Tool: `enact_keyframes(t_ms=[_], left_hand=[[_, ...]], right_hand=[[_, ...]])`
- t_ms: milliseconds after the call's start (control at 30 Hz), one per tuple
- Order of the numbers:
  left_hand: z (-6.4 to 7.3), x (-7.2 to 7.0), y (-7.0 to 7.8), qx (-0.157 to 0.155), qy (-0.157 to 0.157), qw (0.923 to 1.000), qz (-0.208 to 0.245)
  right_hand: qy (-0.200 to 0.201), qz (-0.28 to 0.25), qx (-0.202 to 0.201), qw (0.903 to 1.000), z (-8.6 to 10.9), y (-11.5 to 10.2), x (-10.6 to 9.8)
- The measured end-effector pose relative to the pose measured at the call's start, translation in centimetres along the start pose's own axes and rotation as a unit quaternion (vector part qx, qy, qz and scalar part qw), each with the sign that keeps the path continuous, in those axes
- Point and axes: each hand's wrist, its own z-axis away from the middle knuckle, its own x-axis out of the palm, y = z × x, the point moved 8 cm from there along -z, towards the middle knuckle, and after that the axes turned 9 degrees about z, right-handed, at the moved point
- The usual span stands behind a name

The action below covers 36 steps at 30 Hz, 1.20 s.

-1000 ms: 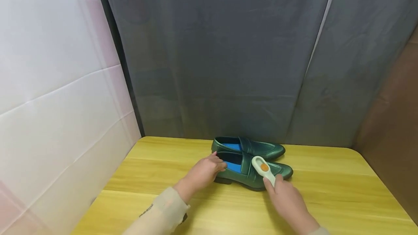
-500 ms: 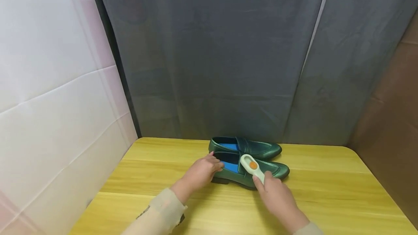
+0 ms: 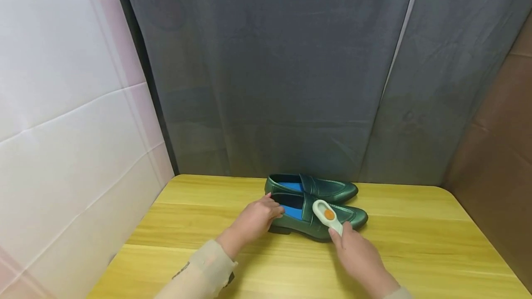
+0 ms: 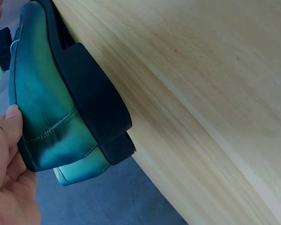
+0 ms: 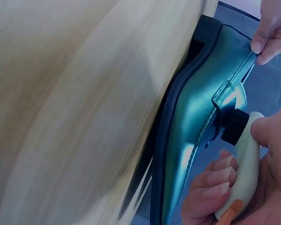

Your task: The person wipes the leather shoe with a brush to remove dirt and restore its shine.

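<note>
Two dark green loafers with blue insoles stand side by side in the head view. My left hand (image 3: pixel 256 218) pinches the heel rim of the nearer loafer (image 3: pixel 301 228), thumb outside in the left wrist view. My right hand (image 3: pixel 360 254) grips a pale green shoe brush (image 3: pixel 335 225) with an orange spot, fingers curled round its handle. Its black bristles (image 5: pixel 235 126) are at the strap of the nearer loafer in the right wrist view; whether they press on it is hard to tell. Behind it, the second loafer (image 3: pixel 332 189) is partly covered.
The shoes stand near the back edge of a yellow wood-grain table (image 3: pixel 415 234). A dark grey curtain (image 3: pixel 266 82) hangs right behind. White panelling (image 3: pixel 75 105) rises on the left and a brown surface (image 3: pixel 498 128) on the right.
The brush in my right hand has gone left along the nearer loafer to its strap, then slightly back toward the toe. My left hand stays at the heel. The head view has shifted slightly.
</note>
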Motion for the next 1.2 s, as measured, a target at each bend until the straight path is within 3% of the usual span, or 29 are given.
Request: enact_keyframes(t_ms=[1200], left_hand=[[0.0,0.0,0.0,-0.002,-0.005,1.0000,0.001]], right_hand=[[-0.045,-0.028,0.018,0.9984,0.3,2.3,0.7]])
